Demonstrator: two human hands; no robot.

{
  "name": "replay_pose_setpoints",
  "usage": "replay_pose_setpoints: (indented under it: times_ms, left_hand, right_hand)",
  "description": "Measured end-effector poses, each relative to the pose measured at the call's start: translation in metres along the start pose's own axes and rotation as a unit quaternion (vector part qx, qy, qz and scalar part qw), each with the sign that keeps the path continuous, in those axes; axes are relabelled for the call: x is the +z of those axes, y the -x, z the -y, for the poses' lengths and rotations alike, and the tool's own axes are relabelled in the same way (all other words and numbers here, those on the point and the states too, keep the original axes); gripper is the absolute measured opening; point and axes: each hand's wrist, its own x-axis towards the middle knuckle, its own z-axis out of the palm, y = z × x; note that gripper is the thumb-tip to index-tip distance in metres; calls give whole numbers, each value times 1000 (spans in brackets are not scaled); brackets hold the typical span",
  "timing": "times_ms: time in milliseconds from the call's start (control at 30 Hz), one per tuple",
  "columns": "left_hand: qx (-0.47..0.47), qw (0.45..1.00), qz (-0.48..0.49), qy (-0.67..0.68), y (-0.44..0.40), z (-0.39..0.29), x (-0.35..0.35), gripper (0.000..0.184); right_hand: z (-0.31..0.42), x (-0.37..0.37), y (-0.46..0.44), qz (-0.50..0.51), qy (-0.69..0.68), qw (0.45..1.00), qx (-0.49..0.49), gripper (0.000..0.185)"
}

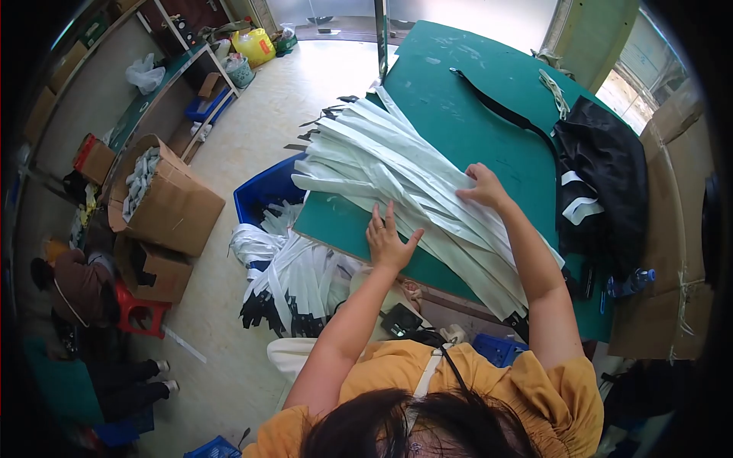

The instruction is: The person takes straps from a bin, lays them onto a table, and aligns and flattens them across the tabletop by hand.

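A broad bundle of long white fabric strips (412,183) lies fanned across the green tabletop. Several strips end in black tips at the far left and near the front right. My left hand (390,243) is open, fingers spread, touching the near edge of the bundle. On the far edge of the strips rests my right hand (484,188), its fingers bent with the thumb apart from them. I see no strip closed inside either hand.
Beside the green table (489,91) a blue bin (256,187) stands below more hanging white strips (294,271). Black cloth (599,160), a strap (496,107) and a bottle (632,282) lie at right. Cardboard boxes (172,210) and people (84,286) are at left.
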Motion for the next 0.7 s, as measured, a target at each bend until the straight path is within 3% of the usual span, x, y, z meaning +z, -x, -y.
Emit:
replay_pose_setpoints:
  times_ms: [33,167,267,367,567,667,700]
  left_hand:
    - [0,1000,-1,2,0,0,1,83]
    - [-1,1000,-8,6,0,1,1,81]
    - [-4,1000,-4,0,0,3,3,80]
    - [-4,1000,-1,3,0,4,4,79]
    - [-6,1000,-1,0,0,3,4,77]
    - [-4,1000,2,-7,-1,3,4,76]
    - [-5,1000,1,-9,-1,3,5,76]
  right_hand:
    - [3,-2,2,30,-64,997,24,71]
    - [11,11,7,40,-40,998,37,78]
    - [-3,5,-8,120,-57,989,68,80]
    - [2,1,-4,121,-4,991,49,72]
    - [5,-14,-2,157,-61,985,35,47]
    - [-13,-35,-19,133,-98,982,90,38]
    - [-22,-41,-26,84,-82,990,81,37]
